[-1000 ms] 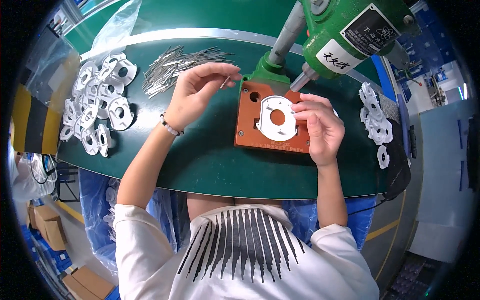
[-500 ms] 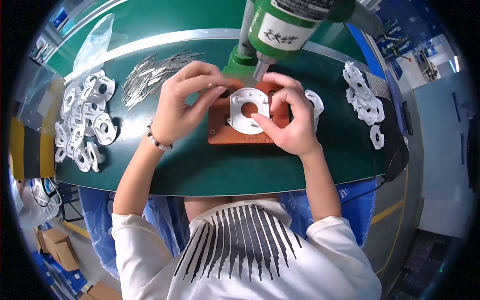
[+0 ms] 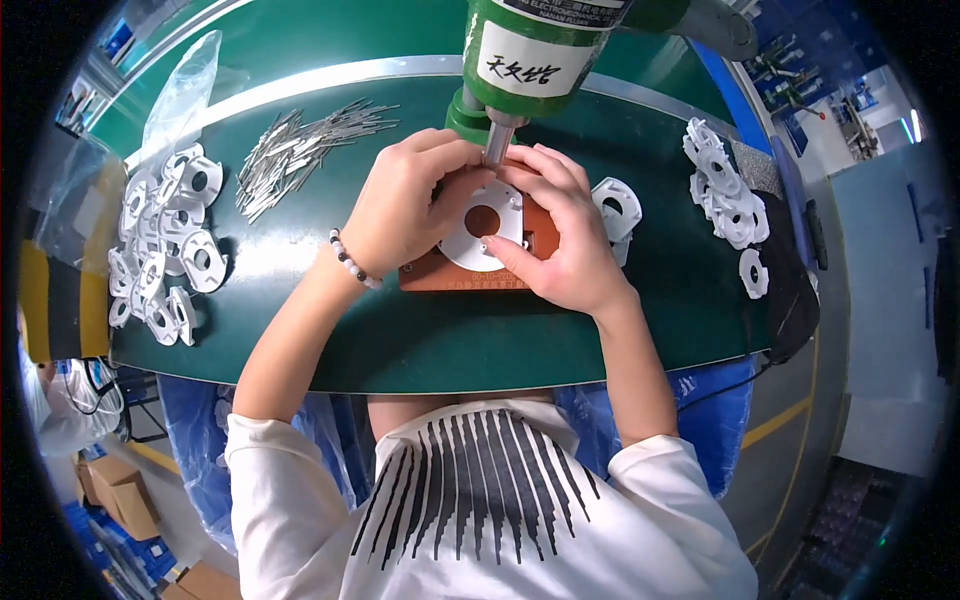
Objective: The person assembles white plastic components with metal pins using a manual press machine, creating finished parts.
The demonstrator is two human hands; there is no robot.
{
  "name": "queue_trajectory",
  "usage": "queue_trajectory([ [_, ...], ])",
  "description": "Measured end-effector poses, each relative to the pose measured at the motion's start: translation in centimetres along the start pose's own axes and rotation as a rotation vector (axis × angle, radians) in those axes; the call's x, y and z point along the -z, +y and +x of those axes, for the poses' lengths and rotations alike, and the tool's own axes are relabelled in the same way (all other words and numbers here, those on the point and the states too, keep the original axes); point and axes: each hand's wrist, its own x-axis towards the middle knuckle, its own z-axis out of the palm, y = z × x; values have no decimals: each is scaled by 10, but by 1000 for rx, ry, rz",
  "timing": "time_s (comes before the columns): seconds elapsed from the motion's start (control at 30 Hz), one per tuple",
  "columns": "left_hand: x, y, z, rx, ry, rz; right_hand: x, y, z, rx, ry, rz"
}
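Note:
A white plastic plate with a round central hole [image 3: 460, 246] lies on an orange-brown fixture block [image 3: 425, 278]. My left hand [image 3: 408, 203] reaches over the plate's far left side, fingers bent together; whatever they pinch is hidden beneath them. My right hand [image 3: 572, 240] has its thumb on the plate's face beside the hole, while its fingers curl round the far right side. Close above both hands' fingertips is the steel ram [image 3: 499, 140] of a green press [image 3: 530, 60]. Whether the ram touches the plate is hidden.
Thin metal pins [image 3: 300, 150] lie in a loose heap at the far left. White plastic parts [image 3: 165, 240] are piled on the left, with more parts [image 3: 722, 190] at the right. A few parts [image 3: 618, 212] sit right beside the fixture. The green table's front edge [image 3: 470, 391] curves before me.
My left hand has moved right and in over the plate, its fingertips now close to my right fingers. My right fingers have come further over the far edge. Plate and fixture appear slightly further left.

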Motion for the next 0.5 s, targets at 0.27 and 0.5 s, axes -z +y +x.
queue_trajectory([
  [0.27,-1,-1,1,-19,-9,33,-2,2,-1,-3,-14,9],
  [0.5,-1,4,-1,76,8,38,-3,3,0,5,28,14],
])
